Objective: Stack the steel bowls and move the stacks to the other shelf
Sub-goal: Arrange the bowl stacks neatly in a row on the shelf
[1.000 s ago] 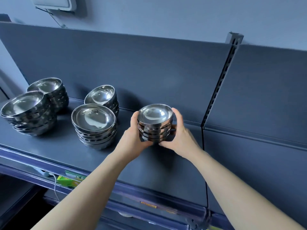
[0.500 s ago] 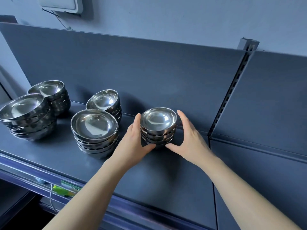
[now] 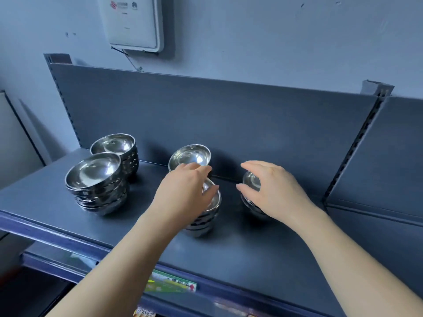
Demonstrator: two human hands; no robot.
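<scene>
Steel bowls (image 3: 251, 185), a small stack, stand on the shelf (image 3: 229, 252) at 3 o'clock of the middle stack (image 3: 203, 223); right hand (image 3: 277, 193) and left hand (image 3: 183, 195) hover slack, seemingly empty; cup stacks low

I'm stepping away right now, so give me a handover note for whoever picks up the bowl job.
Left hand: open, over the front middle stack; contact unclear.
Right hand: open, fingers loosely beside the small right stack; no grip shows.
Front left stack, back left stack and back middle stack stand on the same shelf.
Done: every visible bowl is stacked.
Left: carrying stacks across; whether this is the source or the target, I cannot tell.
</scene>
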